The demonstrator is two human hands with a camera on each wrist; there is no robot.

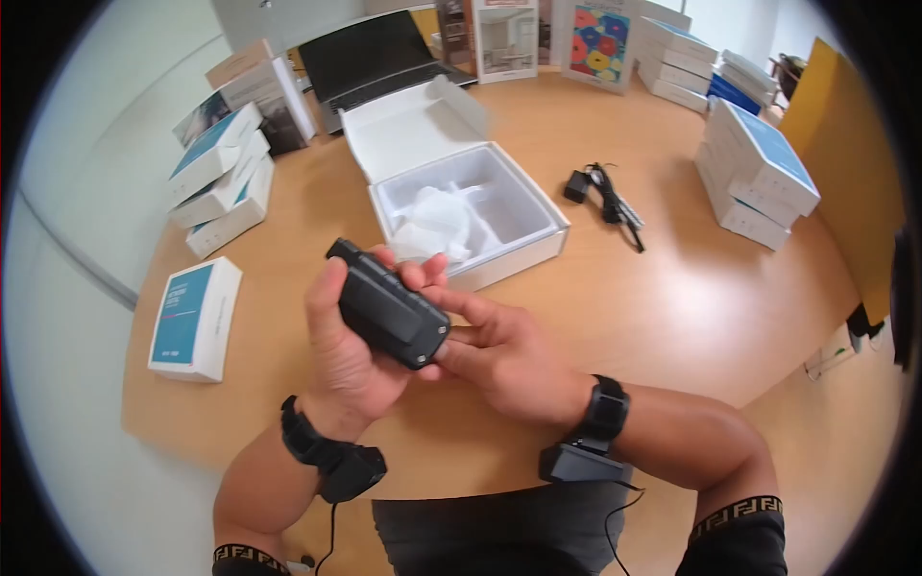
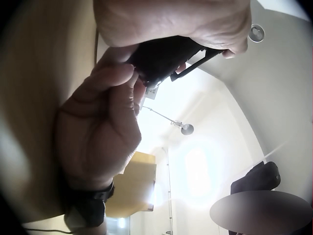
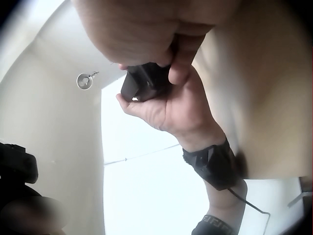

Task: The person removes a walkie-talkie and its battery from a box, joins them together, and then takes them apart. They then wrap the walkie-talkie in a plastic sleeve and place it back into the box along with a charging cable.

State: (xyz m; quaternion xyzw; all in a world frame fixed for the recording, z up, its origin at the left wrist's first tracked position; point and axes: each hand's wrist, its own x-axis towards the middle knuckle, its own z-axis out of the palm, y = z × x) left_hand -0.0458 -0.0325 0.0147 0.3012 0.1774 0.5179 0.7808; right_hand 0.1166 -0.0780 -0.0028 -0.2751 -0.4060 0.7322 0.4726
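Observation:
A black handheld device [image 1: 389,305], long and boxy with small screws at its near end, lies tilted in my left hand [image 1: 351,355]. The left thumb runs along one side and the fingers curl round the other. My right hand [image 1: 514,360] pinches the near end between thumb and fingers. In the left wrist view a thin clip-like bar [image 2: 198,64] stands off the device. From the right wrist view the device [image 3: 144,82] sits across the left palm. Just beyond the hands is an open white box [image 1: 519,252] with a crumpled white wrapper [image 1: 432,226] inside.
A black cable with an adapter [image 1: 607,197] lies right of the open box. One white-and-blue box [image 1: 192,317] is at the left, near stacked boxes [image 1: 223,178]. More boxes [image 1: 754,173] stand at the right. A laptop [image 1: 375,58] and upright books [image 1: 600,43] line the back.

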